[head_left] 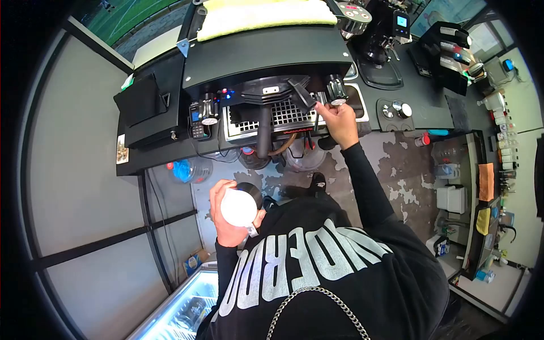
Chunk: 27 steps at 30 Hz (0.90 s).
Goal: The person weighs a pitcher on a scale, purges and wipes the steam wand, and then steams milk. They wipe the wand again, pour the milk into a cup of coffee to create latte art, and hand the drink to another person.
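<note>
Black-sleeved, the right arm stretches forward, its right hand [341,126] narrowed at the metal-grated coffee machine [260,54]; the left hand [224,228], elbow bent, grips a round, white-topped vessel [239,208].

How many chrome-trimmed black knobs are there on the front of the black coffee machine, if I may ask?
2: one knob at the left, beside the black keypad device; the other knob at the right, just beyond the right hand. More may be hidden.

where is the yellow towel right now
In the head view, the yellow towel lies on top of the black coffee machine, at the top middle, left of the round, silver-topped device.
</note>
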### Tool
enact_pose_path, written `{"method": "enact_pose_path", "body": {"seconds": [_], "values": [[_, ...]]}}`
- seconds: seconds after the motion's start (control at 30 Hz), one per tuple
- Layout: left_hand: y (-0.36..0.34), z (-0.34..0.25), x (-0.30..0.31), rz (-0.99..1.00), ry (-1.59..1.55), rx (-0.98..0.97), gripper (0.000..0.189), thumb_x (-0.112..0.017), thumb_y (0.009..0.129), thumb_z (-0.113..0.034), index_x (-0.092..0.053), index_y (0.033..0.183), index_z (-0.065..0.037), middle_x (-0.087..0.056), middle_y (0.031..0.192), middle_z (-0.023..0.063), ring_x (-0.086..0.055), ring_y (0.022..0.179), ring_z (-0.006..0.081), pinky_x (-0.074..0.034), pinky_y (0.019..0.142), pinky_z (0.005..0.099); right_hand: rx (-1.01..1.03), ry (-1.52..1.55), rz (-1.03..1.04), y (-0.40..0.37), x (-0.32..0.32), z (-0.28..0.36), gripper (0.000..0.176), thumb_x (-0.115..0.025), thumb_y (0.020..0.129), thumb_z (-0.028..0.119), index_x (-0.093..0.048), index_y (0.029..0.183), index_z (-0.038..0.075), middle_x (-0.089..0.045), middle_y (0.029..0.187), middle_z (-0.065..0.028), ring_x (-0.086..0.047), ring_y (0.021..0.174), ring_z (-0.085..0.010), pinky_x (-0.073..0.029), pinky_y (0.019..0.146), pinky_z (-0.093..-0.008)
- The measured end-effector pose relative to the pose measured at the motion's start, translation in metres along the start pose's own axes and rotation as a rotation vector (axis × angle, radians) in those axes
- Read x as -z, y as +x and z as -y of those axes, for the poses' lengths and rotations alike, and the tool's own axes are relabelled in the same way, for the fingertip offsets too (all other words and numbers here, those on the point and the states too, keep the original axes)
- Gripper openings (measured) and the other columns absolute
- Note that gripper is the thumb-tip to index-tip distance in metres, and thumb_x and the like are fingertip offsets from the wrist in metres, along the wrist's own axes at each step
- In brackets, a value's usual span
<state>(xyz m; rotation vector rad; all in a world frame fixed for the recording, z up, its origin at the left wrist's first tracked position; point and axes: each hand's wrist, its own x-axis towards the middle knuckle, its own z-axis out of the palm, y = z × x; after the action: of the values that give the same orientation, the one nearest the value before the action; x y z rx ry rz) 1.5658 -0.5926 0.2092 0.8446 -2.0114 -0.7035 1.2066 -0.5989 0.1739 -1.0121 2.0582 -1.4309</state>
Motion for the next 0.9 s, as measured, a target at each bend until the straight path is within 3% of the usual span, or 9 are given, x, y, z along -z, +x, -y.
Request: {"method": "enact_pose_path", "body": {"seconds": [0.2, 0.23, 0.37, 0.4, 0.43, 0.5, 0.57, 0.7, 0.9], "values": [[-0.009, 0.014, 0.03, 0.156, -0.086, -0.092, 0.092, -0.096, 0.052, -0.012, -0.049, 0.131, -0.003, -0.054, 0.123, 0.0198, -0.059, 0.111, 0.0361, -0.052, 0.091, 0.0419, 0.211, -0.144, -0.405, 0.036, -0.04, -0.044, 0.032, -0.077, 0.081, 0.027, -0.067, 0.075, -0.002, -0.066, 0.063, -0.0101, -0.064, 0.061, -0.0151, -0.049, 0.061, -0.0359], [-0.01, 0.016, 0.033, 0.148, -0.098, -0.1, 0.092, -0.096, 0.052, -0.012, -0.049, 0.131, -0.003, -0.054, 0.123, 0.0198, -0.059, 0.111, 0.0361, -0.052, 0.091, 0.0419, 0.064, -0.143, -0.36, 0.03, -0.04, -0.037, 0.029, -0.074, 0.08, 0.028, -0.069, 0.078, -0.001, -0.065, 0.062, -0.0117, -0.065, 0.062, -0.0167, -0.05, 0.062, -0.0371], [-0.021, 0.023, 0.042, 0.2, -0.213, -0.088, 0.087, -0.097, 0.055, -0.016, -0.052, 0.129, -0.003, -0.053, 0.125, 0.019, -0.059, 0.11, 0.0359, -0.053, 0.09, 0.0424, 0.129, -0.11, -0.228, 0.007, -0.023, -0.04, 0.038, -0.07, 0.093, 0.034, -0.07, 0.09, -0.004, -0.063, 0.067, -0.0068, -0.057, 0.055, -0.0153, -0.047, 0.057, -0.0342], [-0.024, 0.024, 0.043, 0.22, -0.242, -0.07, 0.087, -0.097, 0.055, -0.017, -0.052, 0.129, -0.003, -0.052, 0.125, 0.0185, -0.059, 0.111, 0.0352, -0.053, 0.091, 0.0422, -0.1, 0.204, -0.105, -0.011, -0.01, -0.027, 0.04, -0.063, 0.1, 0.037, -0.069, 0.106, -0.002, -0.06, 0.072, -0.0005, -0.05, 0.055, -0.0079, -0.04, 0.051, -0.0271], [-0.026, 0.025, 0.044, 0.237, -0.271, -0.053, 0.087, -0.098, 0.056, -0.018, -0.053, 0.129, -0.003, -0.051, 0.126, 0.018, -0.058, 0.111, 0.0346, -0.053, 0.092, 0.042, -0.282, 0.58, 0.177, -0.014, 0.026, -0.035, 0.044, -0.06, 0.103, 0.04, -0.063, 0.117, -0.001, -0.068, 0.094, -0.0038, -0.06, 0.074, -0.0096, -0.048, 0.061, -0.0256], [-0.027, 0.026, 0.044, 0.234, -0.265, -0.069, 0.088, -0.098, 0.056, -0.02, -0.053, 0.13, -0.003, -0.05, 0.126, 0.0172, -0.058, 0.113, 0.0338, -0.052, 0.093, 0.0413, -0.214, 0.989, 0.258, -0.042, 0.026, 0.043, 0.055, -0.055, 0.102, 0.055, -0.06, 0.115, 0.002, -0.065, 0.092, -0.0034, -0.053, 0.065, -0.0085, -0.041, 0.052, -0.0232], [-0.031, 0.028, 0.041, 0.275, -0.325, -0.043, 0.089, -0.099, 0.055, -0.02, -0.053, 0.13, -0.004, -0.05, 0.126, 0.0167, -0.056, 0.115, 0.0343, -0.05, 0.096, 0.0416, -0.333, 0.913, 0.105, -0.047, 0.017, 0.097, 0.059, -0.052, 0.1, 0.062, -0.06, 0.106, 0.004, -0.065, 0.096, -0.005, -0.052, 0.064, -0.008, -0.039, 0.049, -0.023], [-0.026, 0.029, 0.038, 0.33, -0.351, -0.136, 0.088, -0.098, 0.056, -0.018, -0.053, 0.13, -0.006, -0.05, 0.127, 0.0182, -0.058, 0.113, 0.0351, -0.051, 0.094, 0.043, -0.227, 0.416, -0.103, -0.04, 0.006, 0.092, 0.06, -0.061, 0.095, 0.062, -0.065, 0.093, 0.002, -0.069, 0.084, -0.0069, -0.057, 0.058, -0.0082, -0.046, 0.048, -0.0221], [-0.022, 0.026, 0.034, 0.365, -0.361, -0.165, 0.088, -0.098, 0.055, -0.018, -0.054, 0.131, -0.006, -0.051, 0.126, 0.0182, -0.058, 0.114, 0.0351, -0.051, 0.094, 0.0423, -0.126, 0.271, -0.363, -0.028, -0.012, 0.076, 0.045, -0.066, 0.098, 0.047, -0.068, 0.1, 0.002, -0.073, 0.086, -0.0056, -0.062, 0.058, -0.0076, -0.048, 0.048, -0.0218]]}}
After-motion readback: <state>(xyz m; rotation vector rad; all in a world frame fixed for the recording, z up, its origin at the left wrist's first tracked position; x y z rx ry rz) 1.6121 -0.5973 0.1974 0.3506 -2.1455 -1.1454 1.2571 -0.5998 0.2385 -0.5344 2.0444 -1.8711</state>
